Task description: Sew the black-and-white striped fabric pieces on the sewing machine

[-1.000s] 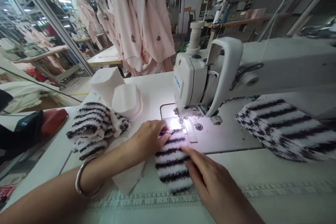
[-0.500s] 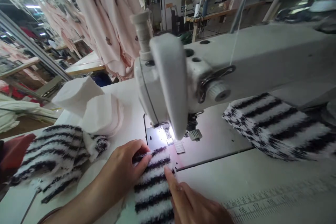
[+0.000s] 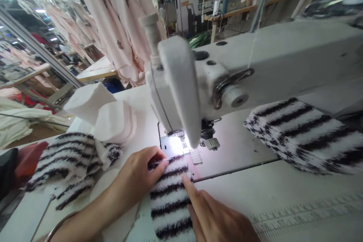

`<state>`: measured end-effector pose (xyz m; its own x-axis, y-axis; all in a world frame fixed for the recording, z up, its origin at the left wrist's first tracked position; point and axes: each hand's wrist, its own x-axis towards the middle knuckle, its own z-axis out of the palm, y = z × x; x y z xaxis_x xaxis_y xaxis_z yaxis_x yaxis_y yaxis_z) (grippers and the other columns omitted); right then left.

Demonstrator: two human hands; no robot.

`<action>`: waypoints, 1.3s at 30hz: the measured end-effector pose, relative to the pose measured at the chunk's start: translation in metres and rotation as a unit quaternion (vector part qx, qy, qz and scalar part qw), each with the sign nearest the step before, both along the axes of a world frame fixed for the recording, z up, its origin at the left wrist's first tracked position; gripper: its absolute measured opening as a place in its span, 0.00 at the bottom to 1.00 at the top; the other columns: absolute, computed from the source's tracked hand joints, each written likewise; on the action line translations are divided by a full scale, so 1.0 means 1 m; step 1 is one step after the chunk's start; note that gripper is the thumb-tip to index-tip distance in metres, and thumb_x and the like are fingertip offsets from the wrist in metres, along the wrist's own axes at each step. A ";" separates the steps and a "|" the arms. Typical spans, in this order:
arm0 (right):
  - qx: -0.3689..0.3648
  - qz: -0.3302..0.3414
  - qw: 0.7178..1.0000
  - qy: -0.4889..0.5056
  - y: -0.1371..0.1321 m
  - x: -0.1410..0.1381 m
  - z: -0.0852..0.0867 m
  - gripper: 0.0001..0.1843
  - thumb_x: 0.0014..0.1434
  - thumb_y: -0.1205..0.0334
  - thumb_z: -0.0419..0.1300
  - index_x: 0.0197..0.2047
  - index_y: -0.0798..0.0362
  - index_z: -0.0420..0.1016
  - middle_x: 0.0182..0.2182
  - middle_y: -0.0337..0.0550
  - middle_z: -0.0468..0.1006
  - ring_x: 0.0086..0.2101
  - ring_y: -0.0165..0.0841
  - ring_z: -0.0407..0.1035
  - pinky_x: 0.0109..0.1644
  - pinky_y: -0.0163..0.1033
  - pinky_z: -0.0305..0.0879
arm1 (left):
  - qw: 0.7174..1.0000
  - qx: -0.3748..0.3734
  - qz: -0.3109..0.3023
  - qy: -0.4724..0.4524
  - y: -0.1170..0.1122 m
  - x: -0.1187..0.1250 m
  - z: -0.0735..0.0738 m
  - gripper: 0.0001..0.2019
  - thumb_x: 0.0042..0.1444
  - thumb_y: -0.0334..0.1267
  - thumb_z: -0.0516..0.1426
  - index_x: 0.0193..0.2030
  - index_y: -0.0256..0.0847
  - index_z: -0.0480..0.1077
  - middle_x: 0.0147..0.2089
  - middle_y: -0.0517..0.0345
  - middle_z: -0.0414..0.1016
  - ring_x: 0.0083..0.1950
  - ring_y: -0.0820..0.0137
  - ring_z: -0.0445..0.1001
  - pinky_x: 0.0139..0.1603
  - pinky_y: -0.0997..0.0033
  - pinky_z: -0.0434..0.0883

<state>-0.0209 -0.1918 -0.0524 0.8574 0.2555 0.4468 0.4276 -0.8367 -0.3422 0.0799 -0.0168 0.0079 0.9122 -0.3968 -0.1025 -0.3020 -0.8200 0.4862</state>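
A strip of black-and-white striped fluffy fabric [image 3: 170, 198] lies on the table just in front of the sewing machine's lit presser foot [image 3: 184, 144]. My left hand [image 3: 141, 170] pinches its far left edge between thumb and fingers. Along the right edge, my right hand [image 3: 211, 211] presses with a stretched index finger, its other fingers curled by the cloth. The far end of the strip lies close to the foot; whether it reaches beneath it, I cannot tell. The underside of the fabric is hidden.
The white sewing machine head [image 3: 178, 90] rises above the hands. A striped fabric stack [image 3: 306, 132] lies right, loose striped pieces [image 3: 68, 159] left, beside white padded pieces [image 3: 113, 123]. A ruler scale [image 3: 300, 217] marks the front edge. Pink garments [image 3: 121, 26] hang behind.
The whole view has shifted slightly, with most things appearing a little further right. Both hands keep nearly the same hold on the striped fabric.
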 end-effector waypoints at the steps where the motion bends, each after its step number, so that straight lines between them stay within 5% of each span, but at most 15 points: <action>1: 0.021 0.011 0.999 0.034 -0.002 0.000 0.001 0.22 0.60 0.73 0.46 0.57 0.60 0.64 0.29 0.39 0.77 0.23 0.28 0.72 0.25 0.30 0.69 | 1.000 -0.006 -0.002 0.001 0.000 0.001 0.000 0.07 0.56 0.39 0.54 0.33 0.40 0.70 0.28 0.63 0.74 0.29 0.74 0.70 0.31 0.76 0.64; 4: 0.094 0.038 0.983 0.153 -0.009 0.005 0.011 0.22 0.62 0.66 0.46 0.59 0.55 0.62 0.38 0.42 0.79 0.32 0.30 0.74 0.32 0.32 0.71 | 1.000 -0.026 -0.013 0.007 0.001 0.002 -0.002 0.07 0.56 0.39 0.55 0.33 0.39 0.71 0.30 0.62 0.75 0.31 0.74 0.70 0.33 0.76 0.64; 7: 0.146 0.029 0.965 0.218 -0.011 0.011 0.023 0.21 0.61 0.65 0.47 0.57 0.53 0.65 0.38 0.43 0.79 0.35 0.31 0.74 0.29 0.31 0.69 | 0.999 -0.036 -0.012 0.015 0.002 0.003 -0.002 0.06 0.55 0.38 0.55 0.34 0.39 0.71 0.30 0.63 0.75 0.29 0.75 0.68 0.31 0.77 0.62; 17: 0.141 0.025 0.948 0.285 -0.013 0.008 0.039 0.20 0.61 0.65 0.49 0.57 0.52 0.64 0.28 0.37 0.74 0.23 0.26 0.68 0.23 0.28 0.60 | 0.999 -0.048 -0.021 0.015 0.005 -0.003 -0.001 0.08 0.57 0.41 0.54 0.34 0.40 0.71 0.31 0.62 0.75 0.30 0.74 0.68 0.30 0.75 0.62; 24: 0.060 0.019 0.986 0.157 -0.006 0.001 0.028 0.20 0.61 0.68 0.49 0.56 0.58 0.65 0.40 0.47 0.78 0.32 0.32 0.74 0.31 0.34 0.70 | 0.998 -0.012 -0.050 -0.030 0.010 -0.002 -0.002 0.08 0.57 0.41 0.55 0.36 0.39 0.70 0.33 0.59 0.74 0.32 0.71 0.70 0.32 0.72 0.66; 27: 0.005 -0.013 0.999 0.049 -0.004 -0.003 0.025 0.20 0.63 0.67 0.46 0.57 0.59 0.63 0.39 0.47 0.77 0.32 0.32 0.73 0.29 0.34 0.70 | 0.986 0.026 -0.079 -0.147 0.015 -0.005 0.010 0.13 0.57 0.39 0.56 0.47 0.38 0.67 0.44 0.52 0.72 0.42 0.66 0.71 0.42 0.64 0.71; 30: -0.075 -0.011 0.996 -0.046 -0.005 -0.004 0.019 0.24 0.60 0.75 0.40 0.56 0.58 0.67 0.45 0.49 0.75 0.44 0.36 0.70 0.41 0.38 0.69 | 0.968 0.016 -0.114 -0.222 0.013 -0.019 0.013 0.13 0.61 0.33 0.53 0.53 0.39 0.64 0.51 0.50 0.70 0.50 0.67 0.70 0.51 0.64 0.71; 32: -0.125 0.009 0.988 -0.086 -0.006 -0.002 0.012 0.26 0.59 0.76 0.39 0.55 0.59 0.68 0.52 0.48 0.71 0.52 0.39 0.64 0.47 0.41 0.66 | 0.961 0.005 -0.164 -0.224 0.007 -0.033 0.005 0.14 0.62 0.29 0.49 0.54 0.38 0.64 0.53 0.49 0.69 0.53 0.69 0.70 0.54 0.68 0.71; 35: -0.170 0.020 0.980 -0.102 -0.008 0.004 0.001 0.24 0.61 0.74 0.39 0.55 0.62 0.68 0.56 0.49 0.68 0.56 0.42 0.59 0.49 0.44 0.62 | 0.935 0.027 -0.231 -0.268 -0.002 -0.046 -0.013 0.20 0.60 0.25 0.48 0.59 0.28 0.58 0.58 0.39 0.66 0.61 0.60 0.63 0.59 0.60 0.69; 39: -0.157 -0.004 0.982 -0.108 -0.005 0.016 -0.005 0.25 0.60 0.75 0.39 0.55 0.63 0.68 0.55 0.50 0.69 0.55 0.41 0.60 0.50 0.45 0.58 | 0.935 0.045 -0.245 -0.252 -0.006 -0.036 -0.023 0.23 0.58 0.24 0.46 0.61 0.25 0.54 0.60 0.37 0.63 0.63 0.58 0.61 0.60 0.56 0.68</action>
